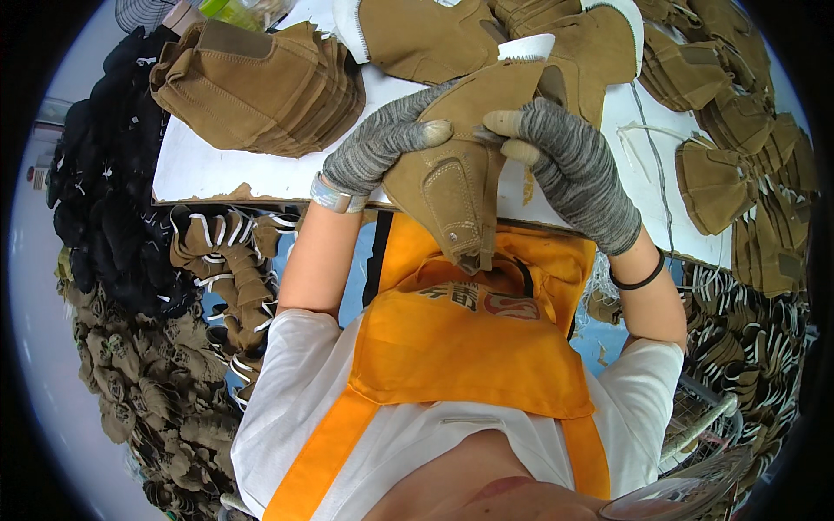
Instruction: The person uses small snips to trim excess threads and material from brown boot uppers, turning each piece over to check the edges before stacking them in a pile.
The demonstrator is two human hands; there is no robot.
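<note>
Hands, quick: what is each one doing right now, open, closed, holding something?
Left hand: closed on the tan suede shoe upper.
Right hand: gripping the same shoe upper from the other side.

A white worktable (217, 165) under bright even light, with a pale floor (39, 347) to its left

Relative to your orange apron (473, 347): one printed label sits on its upper chest, a dark block with a red-and-white block on its right, and a green and yellow package (228, 10) lies far above and to its left, cut by the frame edge.
</note>
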